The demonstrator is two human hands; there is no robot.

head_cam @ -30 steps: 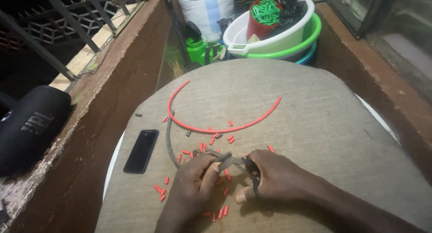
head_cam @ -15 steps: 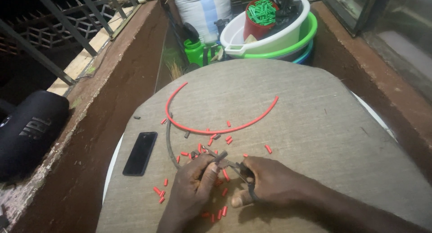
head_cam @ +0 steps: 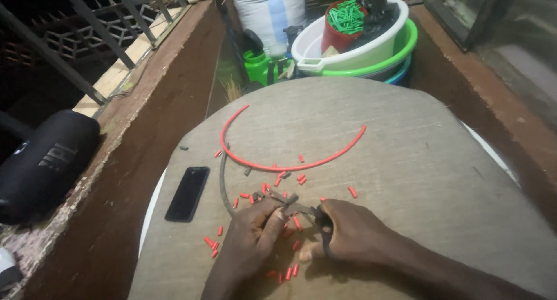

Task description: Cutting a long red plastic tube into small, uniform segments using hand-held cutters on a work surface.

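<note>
Left hand (head_cam: 250, 237) pinches grey tubing (head_cam: 223, 184); right hand (head_cam: 348, 236) grips scissors (head_cam: 307, 210). Red bits (head_cam: 299, 177), phone (head_cam: 187, 193), red tube (head_cam: 290, 166) on table (head_cam: 418, 161).

Your open room lies on the right and far half of the surface (head_cam: 418, 161): bare board, nothing in the way there. Ahead of your left hand (head_cam: 249, 242), cut red pieces (head_cam: 272, 187) and a curved red tube (head_cam: 290, 164) litter the path. A black phone (head_cam: 187, 193) blocks the left edge. Stacked basins (head_cam: 371, 51) and a green bottle (head_cam: 258, 65) close the far end. A low wall (head_cam: 156, 120) hems the left side.
</note>
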